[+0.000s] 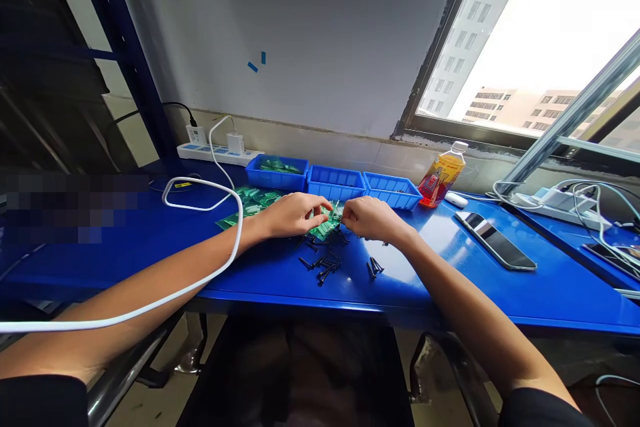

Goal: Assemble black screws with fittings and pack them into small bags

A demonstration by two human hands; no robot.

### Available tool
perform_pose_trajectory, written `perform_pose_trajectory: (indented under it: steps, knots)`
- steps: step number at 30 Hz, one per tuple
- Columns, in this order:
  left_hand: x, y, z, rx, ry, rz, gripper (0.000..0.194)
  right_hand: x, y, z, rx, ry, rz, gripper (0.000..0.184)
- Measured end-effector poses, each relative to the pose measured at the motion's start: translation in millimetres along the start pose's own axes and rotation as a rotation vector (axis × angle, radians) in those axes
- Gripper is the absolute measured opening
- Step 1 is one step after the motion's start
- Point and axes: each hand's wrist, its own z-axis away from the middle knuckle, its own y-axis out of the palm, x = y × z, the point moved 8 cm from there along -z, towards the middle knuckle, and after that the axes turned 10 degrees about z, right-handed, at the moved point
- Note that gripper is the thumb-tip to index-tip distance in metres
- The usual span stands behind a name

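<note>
Over the blue table, my left hand (298, 215) is bent, its thumb and forefinger close together at a small green plastic bag (334, 212). Facing it from the right, my right hand (371, 217) is curled closed at the bag's other side. Whatever sits in its fingertips is too small to make out. Beneath and behind the left hand spreads a pile of green plastic bags (255, 199). Black screws (326, 268) lie loose in front of both hands, with a few more screws (374, 267) below the right hand.
Three blue bins (336, 181) line the wall; the left one holds green bags. A drink bottle (443, 175) and a phone (495, 240) stand and lie to the right. A white cable (241, 213) loops across my left forearm. Behind is a power strip (220, 155).
</note>
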Motion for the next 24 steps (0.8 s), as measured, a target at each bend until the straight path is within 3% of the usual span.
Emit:
perform_pose_trajectory:
  steps: [8,16,24]
  knots:
    - [-8,-3.1,2,-0.127,0.04,0.063,0.025,14,-9,1,-0.104,-0.102,-0.252,0.014]
    - [-14,-16.0,5,-0.205,0.107,-0.01,0.016,7,-15,-3,-0.218,-0.052,-0.582,0.011]
    - [-18,-41.1,12,-0.374,0.177,-0.011,0.025,5,-33,6,-0.532,-0.092,-0.584,0.01]
